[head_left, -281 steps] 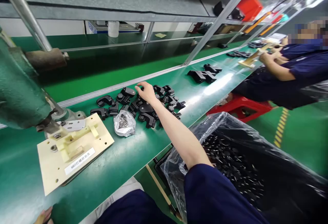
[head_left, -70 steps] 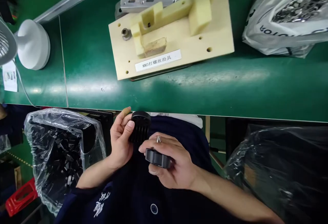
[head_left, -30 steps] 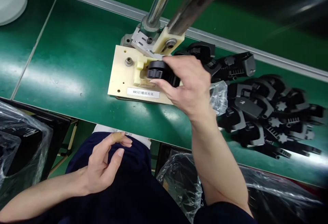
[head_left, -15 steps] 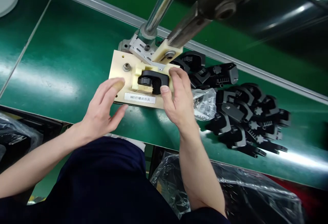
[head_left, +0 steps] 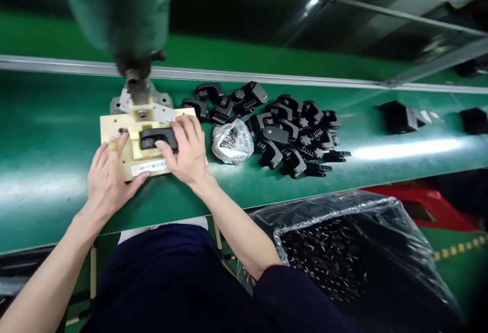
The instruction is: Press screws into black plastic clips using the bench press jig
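A black curved plastic part (head_left: 152,139) lies in the cream-coloured nest of a fixture plate (head_left: 109,125). My right hand (head_left: 187,151) grips the right end of that part between thumb and fingers. On the plate's left side rests my left hand (head_left: 107,174), fingers stretched out near a bolt (head_left: 122,131) and thumb by the front edge, holding nothing. A printed label (head_left: 147,167) runs along the front of the plate. Directly behind the nest stands a metal press ram (head_left: 137,86) with a cream block at its lower end.
Right of the fixture sits a clear plastic bag (head_left: 232,145) of small metal pieces. Beyond it lies a pile of black plastic parts (head_left: 276,134) on the green bench (head_left: 381,155). Below the bench edge is a plastic-lined container (head_left: 324,256) full of black pieces with metal pins.
The camera view has swung, so the fixture appears further left and more bench shows at right. My left hand has come down onto the plate; my right hand stays at the black part.
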`<control>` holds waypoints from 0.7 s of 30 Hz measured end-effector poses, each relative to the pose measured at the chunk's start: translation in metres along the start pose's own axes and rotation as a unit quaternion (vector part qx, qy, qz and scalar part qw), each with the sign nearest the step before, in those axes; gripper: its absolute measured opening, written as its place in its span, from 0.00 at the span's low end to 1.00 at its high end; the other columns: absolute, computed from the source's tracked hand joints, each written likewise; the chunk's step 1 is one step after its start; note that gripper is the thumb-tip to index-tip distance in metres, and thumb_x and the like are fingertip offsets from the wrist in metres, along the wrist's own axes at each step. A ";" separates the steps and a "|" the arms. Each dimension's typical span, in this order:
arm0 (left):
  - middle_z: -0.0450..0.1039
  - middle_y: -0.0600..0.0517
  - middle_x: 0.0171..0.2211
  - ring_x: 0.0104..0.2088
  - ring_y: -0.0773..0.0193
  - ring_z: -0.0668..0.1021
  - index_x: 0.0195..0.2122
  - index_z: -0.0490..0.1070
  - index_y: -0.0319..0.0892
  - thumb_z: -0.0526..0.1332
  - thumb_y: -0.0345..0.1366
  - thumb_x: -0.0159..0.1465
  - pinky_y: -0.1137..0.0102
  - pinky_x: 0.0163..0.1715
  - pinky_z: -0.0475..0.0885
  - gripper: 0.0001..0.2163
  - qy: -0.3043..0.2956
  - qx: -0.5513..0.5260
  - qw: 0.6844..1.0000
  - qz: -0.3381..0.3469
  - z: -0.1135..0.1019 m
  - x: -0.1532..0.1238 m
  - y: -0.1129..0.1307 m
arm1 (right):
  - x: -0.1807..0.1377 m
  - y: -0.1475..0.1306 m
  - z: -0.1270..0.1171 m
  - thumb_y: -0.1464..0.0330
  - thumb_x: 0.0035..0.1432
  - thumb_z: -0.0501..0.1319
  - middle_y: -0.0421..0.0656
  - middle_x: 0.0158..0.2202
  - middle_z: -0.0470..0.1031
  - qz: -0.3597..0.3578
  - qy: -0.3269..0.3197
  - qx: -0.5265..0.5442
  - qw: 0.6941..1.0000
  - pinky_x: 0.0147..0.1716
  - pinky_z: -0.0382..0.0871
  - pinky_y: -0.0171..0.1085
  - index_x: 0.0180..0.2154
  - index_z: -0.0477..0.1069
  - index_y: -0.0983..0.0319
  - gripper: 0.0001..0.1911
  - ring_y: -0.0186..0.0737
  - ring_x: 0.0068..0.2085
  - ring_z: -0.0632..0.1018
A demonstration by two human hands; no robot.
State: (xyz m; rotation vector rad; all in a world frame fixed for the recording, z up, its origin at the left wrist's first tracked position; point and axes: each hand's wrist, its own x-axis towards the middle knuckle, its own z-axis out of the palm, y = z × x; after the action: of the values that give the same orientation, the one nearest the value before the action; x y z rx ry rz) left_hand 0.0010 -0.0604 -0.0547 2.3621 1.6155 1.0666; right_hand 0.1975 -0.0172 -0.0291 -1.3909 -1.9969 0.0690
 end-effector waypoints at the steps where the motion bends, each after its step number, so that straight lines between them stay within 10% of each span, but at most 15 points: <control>1: 0.67 0.35 0.59 0.60 0.42 0.70 0.68 0.49 0.37 0.65 0.51 0.60 0.52 0.60 0.63 0.41 -0.003 0.008 1.000 0.010 -0.001 -0.001 -0.001 | -0.003 -0.004 -0.001 0.53 0.66 0.51 0.56 0.53 0.69 0.007 -0.002 -0.006 1.000 0.56 0.65 0.50 0.50 0.69 0.68 0.25 0.54 0.59 0.65; 8: 0.66 0.36 0.60 0.65 0.42 0.63 0.68 0.50 0.40 0.68 0.45 0.59 0.50 0.64 0.59 0.41 -0.038 0.013 0.999 0.031 -0.010 -0.010 -0.013 | -0.015 -0.018 -0.008 0.53 0.67 0.52 0.54 0.55 0.68 0.035 0.017 -0.002 0.999 0.58 0.64 0.48 0.53 0.68 0.67 0.26 0.53 0.63 0.62; 13: 0.68 0.36 0.58 0.63 0.41 0.66 0.67 0.52 0.39 0.67 0.46 0.59 0.48 0.61 0.64 0.39 -0.047 0.008 0.999 -0.023 -0.014 -0.009 -0.009 | -0.017 0.026 -0.067 0.63 0.68 0.51 0.52 0.44 0.75 0.049 0.102 -0.013 0.993 0.48 0.71 0.41 0.42 0.73 0.67 0.17 0.42 0.48 0.75; 18: 0.69 0.39 0.56 0.62 0.43 0.67 0.64 0.58 0.40 0.62 0.44 0.62 0.50 0.61 0.66 0.31 -0.029 0.019 0.994 -0.101 -0.015 -0.007 0.006 | -0.003 0.068 -0.101 0.71 0.62 0.55 0.50 0.38 0.77 0.235 -0.182 -0.166 0.940 0.38 0.69 0.40 0.38 0.75 0.65 0.10 0.46 0.40 0.78; 21: 0.70 0.39 0.54 0.65 0.44 0.63 0.64 0.55 0.41 0.63 0.40 0.62 0.48 0.61 0.64 0.31 -0.017 -0.024 0.990 -0.141 -0.020 -0.011 0.009 | 0.008 0.072 -0.093 0.74 0.55 0.59 0.53 0.37 0.78 0.265 -0.248 -0.174 0.916 0.39 0.69 0.42 0.35 0.76 0.66 0.08 0.52 0.42 0.79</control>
State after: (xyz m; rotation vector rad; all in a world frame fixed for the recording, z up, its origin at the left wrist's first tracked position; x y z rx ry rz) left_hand -0.0060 -0.0796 -0.0415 2.0319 1.8197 0.9899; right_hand 0.3066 -0.0108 0.0155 -2.3122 -2.0171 0.3566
